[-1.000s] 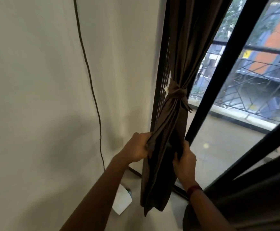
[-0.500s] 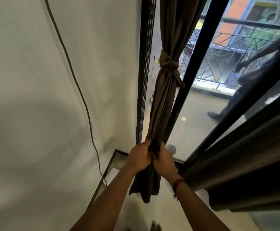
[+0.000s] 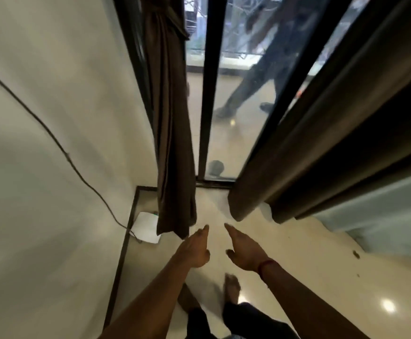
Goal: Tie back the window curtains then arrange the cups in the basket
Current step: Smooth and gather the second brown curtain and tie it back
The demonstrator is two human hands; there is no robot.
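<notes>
The left brown curtain [image 3: 172,133] hangs gathered into a narrow bundle beside the window frame, its tie near the top edge of the view. A second brown curtain [image 3: 321,133] hangs loose on the right. My left hand [image 3: 195,248] is open, just below the gathered curtain's hem, touching nothing. A little to its right is my right hand [image 3: 244,249], also open and empty, with a red thread on the wrist. No cups or basket are in view.
A white wall [image 3: 52,118] with a thin cable [image 3: 60,148] is on the left. A white box [image 3: 147,227] lies on the floor in the corner. A dark window post [image 3: 208,94] stands in the glass. A person walks outside [image 3: 255,77]. My feet show below.
Both hands have let go of the gathered curtain and dropped away from it, fingers spread. My view has tilted down toward the floor.
</notes>
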